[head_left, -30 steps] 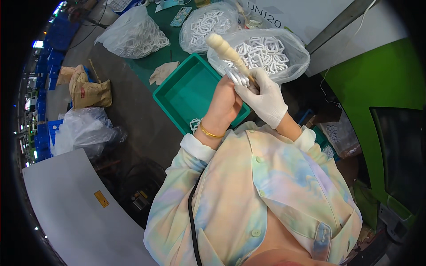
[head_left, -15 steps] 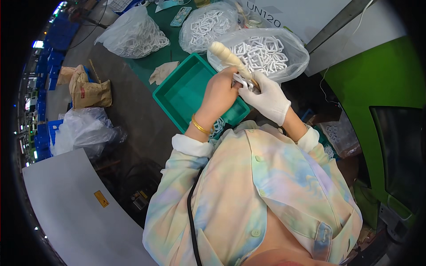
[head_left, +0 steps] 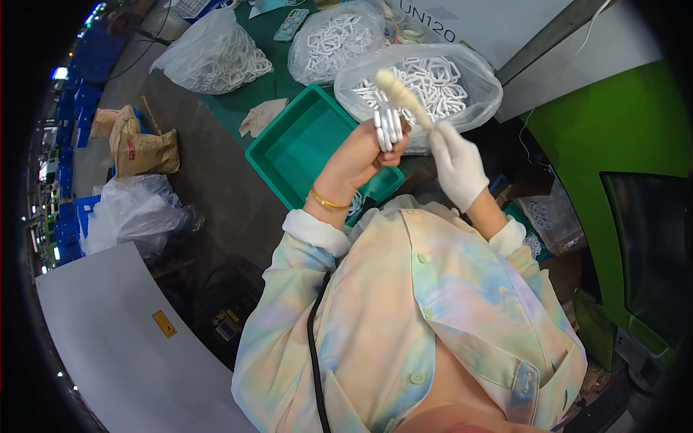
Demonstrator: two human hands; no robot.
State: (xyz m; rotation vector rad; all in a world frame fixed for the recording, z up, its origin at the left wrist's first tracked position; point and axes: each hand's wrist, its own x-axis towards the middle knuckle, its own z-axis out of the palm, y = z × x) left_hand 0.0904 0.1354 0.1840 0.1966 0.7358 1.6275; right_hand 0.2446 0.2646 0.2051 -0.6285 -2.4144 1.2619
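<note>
My bare left hand [head_left: 359, 157], a gold bracelet on its wrist, grips several white rounded rectangular rings [head_left: 388, 130] lined up side by side. In my gloved right hand [head_left: 460, 169] is a stick [head_left: 406, 99] wrapped in cream-coloured material, held by its thin lower end. Its thick, rounded end points up and left, beyond the rings. Beneath my left hand lies a green plastic tray [head_left: 292, 148]. Behind the stick, a clear plastic bag [head_left: 485, 97] holds many loose white rings.
Two more bags of white rings, one in the middle [head_left: 336, 43] and one at left [head_left: 209, 54], lie on the green table. A cloth [head_left: 262, 117] and a phone [head_left: 291, 25] are there too. Brown paper bags [head_left: 148, 151] stand at left; a green machine panel [head_left: 613, 137] rises at right.
My hands have moved apart. The left has turned, bringing the row of rings into plain view, and the right has shifted right and down along with the wrapped stick.
</note>
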